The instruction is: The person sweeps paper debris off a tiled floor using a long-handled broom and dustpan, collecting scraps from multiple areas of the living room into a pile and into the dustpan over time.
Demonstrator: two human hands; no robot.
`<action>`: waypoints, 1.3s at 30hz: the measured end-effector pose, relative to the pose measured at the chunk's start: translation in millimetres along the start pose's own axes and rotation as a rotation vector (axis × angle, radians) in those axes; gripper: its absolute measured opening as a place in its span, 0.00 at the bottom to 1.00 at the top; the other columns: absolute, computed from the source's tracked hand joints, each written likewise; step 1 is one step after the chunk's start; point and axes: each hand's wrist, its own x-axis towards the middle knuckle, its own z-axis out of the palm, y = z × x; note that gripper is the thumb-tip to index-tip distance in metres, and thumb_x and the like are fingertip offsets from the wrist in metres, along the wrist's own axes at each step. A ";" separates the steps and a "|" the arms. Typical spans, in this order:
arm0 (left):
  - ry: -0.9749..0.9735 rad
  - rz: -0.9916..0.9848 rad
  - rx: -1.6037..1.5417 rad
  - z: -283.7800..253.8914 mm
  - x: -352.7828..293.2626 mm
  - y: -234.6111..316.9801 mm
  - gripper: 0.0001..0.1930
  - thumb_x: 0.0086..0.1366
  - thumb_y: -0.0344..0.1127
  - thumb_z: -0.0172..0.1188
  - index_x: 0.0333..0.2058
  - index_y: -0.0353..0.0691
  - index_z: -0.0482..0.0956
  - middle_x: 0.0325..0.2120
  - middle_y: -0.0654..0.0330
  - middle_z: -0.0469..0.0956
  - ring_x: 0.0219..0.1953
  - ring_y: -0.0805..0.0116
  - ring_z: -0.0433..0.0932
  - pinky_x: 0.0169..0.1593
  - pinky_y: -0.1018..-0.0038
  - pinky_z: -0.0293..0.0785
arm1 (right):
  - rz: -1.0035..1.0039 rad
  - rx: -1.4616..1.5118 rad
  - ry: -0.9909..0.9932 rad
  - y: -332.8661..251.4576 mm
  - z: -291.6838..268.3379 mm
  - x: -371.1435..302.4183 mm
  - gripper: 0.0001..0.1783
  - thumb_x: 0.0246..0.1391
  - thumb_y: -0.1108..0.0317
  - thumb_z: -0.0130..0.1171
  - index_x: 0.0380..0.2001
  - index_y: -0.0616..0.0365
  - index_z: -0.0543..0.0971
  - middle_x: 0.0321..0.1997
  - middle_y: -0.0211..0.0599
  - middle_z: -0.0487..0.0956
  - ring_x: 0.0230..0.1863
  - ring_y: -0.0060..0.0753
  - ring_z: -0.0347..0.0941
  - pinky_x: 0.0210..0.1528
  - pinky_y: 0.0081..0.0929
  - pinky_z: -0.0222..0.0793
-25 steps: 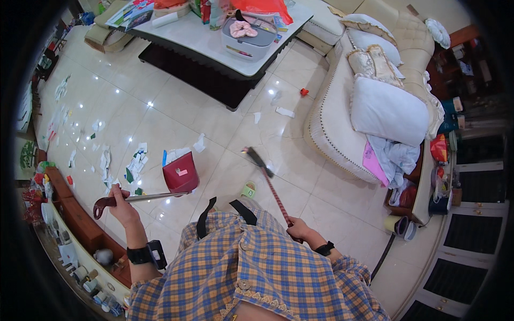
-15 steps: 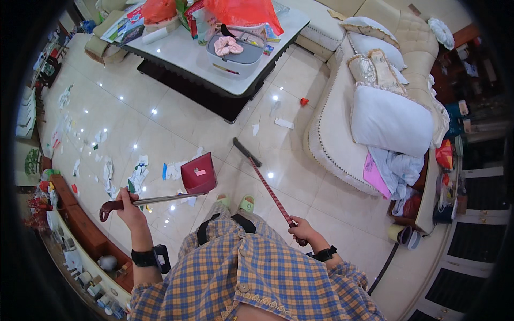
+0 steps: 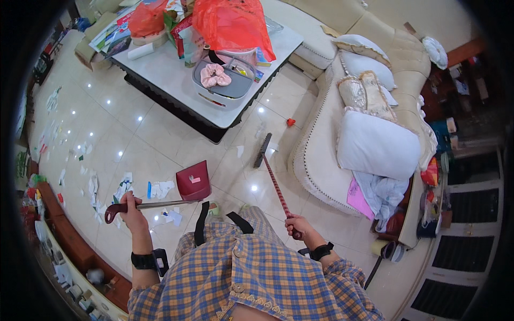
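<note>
My left hand [image 3: 133, 207] is closed around the long metal handle of a dark red dustpan [image 3: 194, 182], near its maroon grip end. A small pink scrap lies in the pan, which is just ahead of my feet. In my right hand [image 3: 301, 226] is a broom [image 3: 277, 187] with a red patterned stick, held near its top end. The dark broom head [image 3: 262, 151] is out ahead, beside a white scrap of paper [image 3: 272, 147] that it partly covers. Another small white scrap [image 3: 240, 151] lies to its left.
Paper scraps [image 3: 160, 189] are strewn over the tiled floor, mostly to the left. A red bit [image 3: 290, 122] lies near the cream sofa [image 3: 316, 176]. Ahead stands a low table [image 3: 160, 68] with bags and a grey-lidded box [image 3: 227, 80]. A wooden cabinet [image 3: 75, 235] is at left.
The broom head has swung right and forward, onto the white paper scrap near the sofa. The dustpan has shifted slightly left and lower. The view has moved a little.
</note>
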 end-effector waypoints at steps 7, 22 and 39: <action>0.097 0.043 0.065 41.3 -28.7 -8.4 0.08 0.56 0.33 0.50 0.31 0.34 0.70 0.16 0.65 0.67 0.21 0.78 0.64 0.29 0.83 0.60 | -0.197 -0.485 0.186 -96.9 -45.1 53.1 0.13 0.39 0.76 0.50 0.33 0.57 0.66 0.14 0.29 0.65 0.10 0.21 0.60 0.11 0.21 0.59; 0.432 0.083 0.124 115.3 -96.1 17.9 0.07 0.56 0.33 0.51 0.28 0.34 0.69 0.15 0.63 0.67 0.20 0.76 0.65 0.28 0.81 0.61 | -0.195 -0.604 0.194 -298.1 -116.0 214.0 0.09 0.36 0.81 0.47 0.26 0.60 0.65 0.13 0.32 0.65 0.10 0.25 0.61 0.10 0.24 0.57; 0.618 0.051 -0.019 10.0 -122.1 3.7 0.08 0.56 0.33 0.50 0.27 0.32 0.69 0.14 0.62 0.67 0.17 0.75 0.65 0.25 0.80 0.63 | 0.201 -0.677 -0.195 -143.7 9.8 66.4 0.13 0.41 0.80 0.45 0.33 0.57 0.62 0.16 0.31 0.63 0.13 0.23 0.60 0.11 0.20 0.57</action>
